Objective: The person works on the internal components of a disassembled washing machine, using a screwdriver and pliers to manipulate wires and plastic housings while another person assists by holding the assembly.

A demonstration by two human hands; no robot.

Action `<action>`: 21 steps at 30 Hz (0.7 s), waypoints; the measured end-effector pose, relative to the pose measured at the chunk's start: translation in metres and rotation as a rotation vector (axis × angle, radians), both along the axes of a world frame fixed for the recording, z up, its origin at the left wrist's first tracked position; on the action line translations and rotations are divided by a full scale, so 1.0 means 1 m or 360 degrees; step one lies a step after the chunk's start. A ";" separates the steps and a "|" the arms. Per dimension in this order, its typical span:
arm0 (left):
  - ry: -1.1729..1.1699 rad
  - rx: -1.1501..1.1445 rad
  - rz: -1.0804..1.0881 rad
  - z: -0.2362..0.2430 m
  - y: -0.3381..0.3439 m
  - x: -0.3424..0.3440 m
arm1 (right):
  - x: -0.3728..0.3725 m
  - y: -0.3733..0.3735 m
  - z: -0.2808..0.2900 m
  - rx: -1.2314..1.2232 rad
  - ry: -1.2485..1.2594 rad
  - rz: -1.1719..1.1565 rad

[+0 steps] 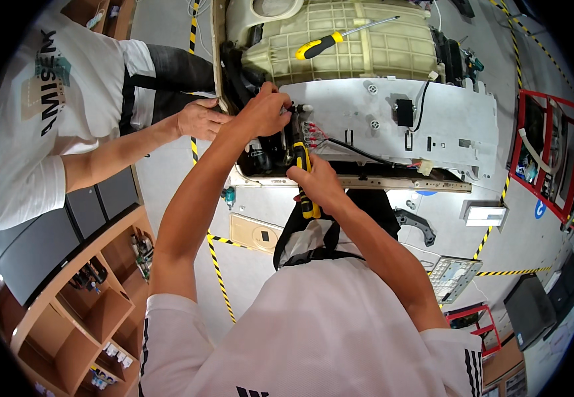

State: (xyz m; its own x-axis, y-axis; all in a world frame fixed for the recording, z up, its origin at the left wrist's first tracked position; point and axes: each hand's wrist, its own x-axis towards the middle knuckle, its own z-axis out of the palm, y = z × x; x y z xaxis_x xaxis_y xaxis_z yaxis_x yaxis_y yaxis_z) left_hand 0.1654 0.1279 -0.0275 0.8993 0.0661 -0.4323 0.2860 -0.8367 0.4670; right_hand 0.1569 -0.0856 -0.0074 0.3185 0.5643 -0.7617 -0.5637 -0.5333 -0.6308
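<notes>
My right hand (318, 182) is wrapped round yellow-and-black handled pliers (299, 152), whose metal head reaches up beside several red wire terminals (310, 132) on the appliance. My left hand (265, 111) is curled at the appliance's inner left, just above the pliers, by a small fitting (303, 108); what its fingers hold is hidden. A white metal panel (459, 119) carries a black component (404, 112) and a black cable (359, 152). A yellow-and-black screwdriver (318, 47) lies on the cream ribbed housing (366, 66) at the top.
A co-worker's hand (201, 122) reaches the appliance's left edge from the left. A wooden shelving unit (75, 291) stands at lower left. Red wheeled frames (522, 99) are at the right. Striped tape (214, 264), a drill (229, 195) and a dark bracket (419, 225) are on the floor.
</notes>
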 end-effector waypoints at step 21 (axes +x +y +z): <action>-0.0227 -0.0152 0.0021 -0.005 0.006 -0.006 | 0.013 -0.003 0.007 -0.0055 -0.0034 0.0104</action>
State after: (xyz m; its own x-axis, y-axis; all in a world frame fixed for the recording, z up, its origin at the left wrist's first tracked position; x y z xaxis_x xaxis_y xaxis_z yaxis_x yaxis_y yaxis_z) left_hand 0.1598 0.1343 -0.0322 0.9514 0.0432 -0.3050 0.2218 -0.7832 0.5809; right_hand 0.1695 -0.0882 -0.0002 0.2980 0.5578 -0.7746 -0.5135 -0.5904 -0.6227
